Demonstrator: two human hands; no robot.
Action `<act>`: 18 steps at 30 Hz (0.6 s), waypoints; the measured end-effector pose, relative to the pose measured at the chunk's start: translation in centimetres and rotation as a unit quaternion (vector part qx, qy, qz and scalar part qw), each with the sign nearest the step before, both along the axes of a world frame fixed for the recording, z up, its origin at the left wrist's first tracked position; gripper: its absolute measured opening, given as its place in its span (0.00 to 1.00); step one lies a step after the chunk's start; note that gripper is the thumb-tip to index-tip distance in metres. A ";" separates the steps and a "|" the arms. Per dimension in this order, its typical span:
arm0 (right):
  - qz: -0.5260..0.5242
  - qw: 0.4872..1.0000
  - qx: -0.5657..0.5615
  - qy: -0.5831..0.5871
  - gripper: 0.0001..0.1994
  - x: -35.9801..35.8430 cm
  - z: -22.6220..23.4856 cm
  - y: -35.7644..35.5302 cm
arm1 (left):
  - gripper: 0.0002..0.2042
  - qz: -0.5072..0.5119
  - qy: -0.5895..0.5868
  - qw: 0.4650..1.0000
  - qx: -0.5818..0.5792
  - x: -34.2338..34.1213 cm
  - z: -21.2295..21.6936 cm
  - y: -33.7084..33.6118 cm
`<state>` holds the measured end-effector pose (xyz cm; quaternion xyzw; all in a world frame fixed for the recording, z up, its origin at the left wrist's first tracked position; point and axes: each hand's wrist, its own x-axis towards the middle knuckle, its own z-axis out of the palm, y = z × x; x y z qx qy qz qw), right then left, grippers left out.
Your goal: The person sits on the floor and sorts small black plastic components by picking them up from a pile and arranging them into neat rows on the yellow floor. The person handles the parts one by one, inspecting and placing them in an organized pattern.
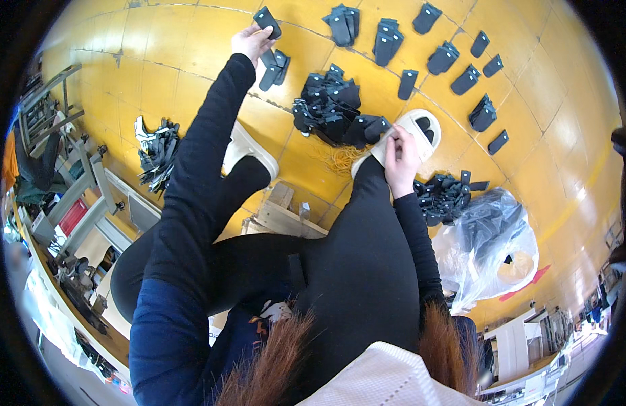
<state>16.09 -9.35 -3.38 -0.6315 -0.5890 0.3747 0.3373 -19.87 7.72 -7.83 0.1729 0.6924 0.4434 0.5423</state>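
My left hand [254, 44] is stretched out to the far left, its fingers closed on a flat black fabric piece [267, 23] with a small white tag. Just below that hand, a short stack of similar pieces [274, 70] lies on the floor. My right hand [401, 161] is over my right cream sandal [427, 120], thumb and fingers pinched together. Whatever is between those fingers is too small to make out. Beside its fingertips is the edge of a big loose heap of black pieces [328, 101], with tangled yellow string [345, 158] under its near side.
Several small stacks of black pieces [389, 42] are spread over the yellow tiled floor [550, 81]. Another heap [443, 197] and a clear plastic bag [492, 237] lie at my right. A black-and-white pile [156, 150] and a metal frame [90, 176] stand left. Between my legs is a wooden block [280, 215].
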 end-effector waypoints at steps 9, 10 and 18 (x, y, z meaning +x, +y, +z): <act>0.015 1.000 0.017 -0.020 0.16 0.0 0.3 0.6 | 0.17 -0.134 0.168 0.976 -0.036 -3.6 -3.5 2.6; 0.014 1.000 0.017 -0.022 0.16 0.0 0.3 0.6 | 0.16 -0.159 0.190 0.968 -0.034 -3.1 -3.7 2.9; 0.014 0.999 0.018 -0.033 0.15 0.4 0.0 0.5 | 0.17 -0.335 0.246 0.909 -0.040 -2.8 -2.9 2.1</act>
